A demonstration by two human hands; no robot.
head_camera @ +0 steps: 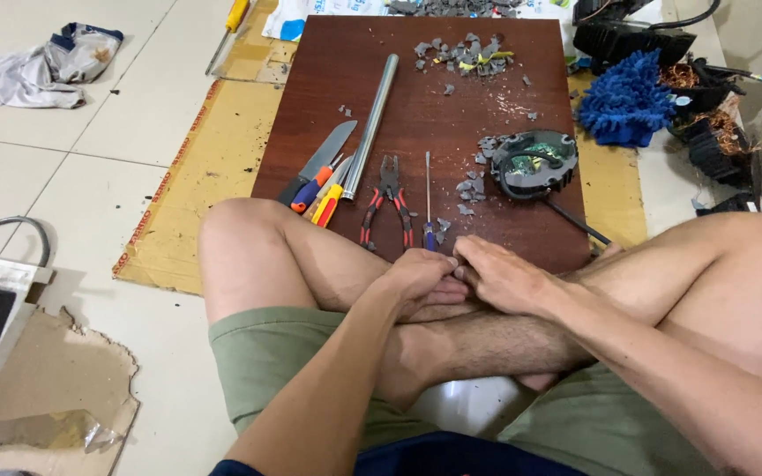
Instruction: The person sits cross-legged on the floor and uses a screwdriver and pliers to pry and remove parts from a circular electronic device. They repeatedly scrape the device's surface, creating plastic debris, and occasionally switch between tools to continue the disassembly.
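Sitting cross-legged on the floor, the person had the left hand point(418, 275) and right hand point(497, 275) pressed together over the shins at lower centre of frame, fingertips meeting; whether they pinched anything small between them could not be told. Nearest thing was the small screwdriver point(429, 204), lying just above the hands on the brown wooden board point(416, 97), beside the red-handled pliers point(389, 201).

Risk, as a judgement: the board edge sat right against the legs, so a knee shift could nudge the board and roll the metal tube point(371, 123) or scatter the grey plastic fragments point(462, 53). The knife point(324, 159), blade toward upper frame, lay close to the left knee, so a blind reach could catch it.

Right of centre sat the opened round black housing point(534, 163) with its cable running toward the right knee. A blue mop-like cloth point(625, 99) lay in the upper right.
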